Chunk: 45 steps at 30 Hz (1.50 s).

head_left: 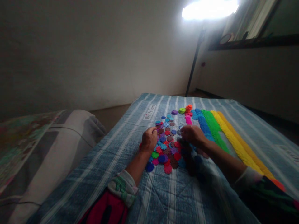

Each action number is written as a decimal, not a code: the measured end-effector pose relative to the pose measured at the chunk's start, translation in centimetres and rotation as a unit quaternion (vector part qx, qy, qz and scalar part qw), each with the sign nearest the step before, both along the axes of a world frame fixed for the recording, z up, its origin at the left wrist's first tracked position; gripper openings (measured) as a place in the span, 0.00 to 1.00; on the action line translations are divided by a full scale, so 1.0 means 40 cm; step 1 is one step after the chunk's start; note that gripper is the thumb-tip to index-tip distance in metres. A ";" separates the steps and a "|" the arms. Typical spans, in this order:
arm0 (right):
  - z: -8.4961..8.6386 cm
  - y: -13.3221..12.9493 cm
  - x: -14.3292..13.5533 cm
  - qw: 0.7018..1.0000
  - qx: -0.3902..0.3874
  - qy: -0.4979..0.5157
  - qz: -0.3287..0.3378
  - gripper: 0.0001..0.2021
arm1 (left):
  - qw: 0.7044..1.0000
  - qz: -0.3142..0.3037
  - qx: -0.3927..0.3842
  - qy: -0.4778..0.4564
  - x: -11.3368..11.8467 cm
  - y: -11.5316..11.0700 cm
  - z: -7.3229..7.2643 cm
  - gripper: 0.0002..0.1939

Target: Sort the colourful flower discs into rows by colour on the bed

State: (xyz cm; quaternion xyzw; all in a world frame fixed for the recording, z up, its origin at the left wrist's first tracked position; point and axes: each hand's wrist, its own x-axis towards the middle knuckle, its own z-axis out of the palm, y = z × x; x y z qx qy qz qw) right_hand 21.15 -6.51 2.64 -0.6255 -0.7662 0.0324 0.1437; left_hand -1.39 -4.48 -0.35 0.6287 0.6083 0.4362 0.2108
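Note:
A loose pile of small notched plastic discs [167,141], in blue, red, purple, brown, pink and green, is spread over a blue striped cloth [161,196]. My left hand [149,139] is at the left edge of this pile, fingers curled together; whatever they may hold is hidden. Across the pile, my right hand [193,134] has its fingertips pinched close to a few bluish discs, and I cannot make out what is between them. Beyond the right hand lie sorted rows of the same discs: a blue row [204,124], a green row [211,123] and a yellow row [235,146].
An orange-yellow row [247,149] runs along the outer right. Pink discs [188,119], an orange stack [188,108], a lime stack [182,110] and a purple stack [174,112] sit at the back. A lit lamp [210,11] stands behind. Draped bedding [58,149] is to the left.

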 end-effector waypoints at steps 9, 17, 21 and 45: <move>0.003 -0.075 -0.179 0.973 -0.001 -0.035 0.226 0.07 | 0.975 0.026 -0.019 -0.219 -0.011 0.007 -0.002 0.15; -0.007 -0.064 -0.130 0.985 0.001 -0.087 0.152 0.12 | 0.954 0.019 -0.016 -0.299 -0.015 0.022 -0.010 0.14; 0.006 -0.070 -0.187 0.982 0.011 -0.093 0.164 0.11 | 0.953 0.019 -0.022 -0.301 -0.016 0.020 -0.008 0.14; -0.019 -0.039 -0.241 0.975 0.039 -0.101 0.192 0.13 | 0.993 0.014 -0.008 -0.121 -0.016 0.005 0.002 0.15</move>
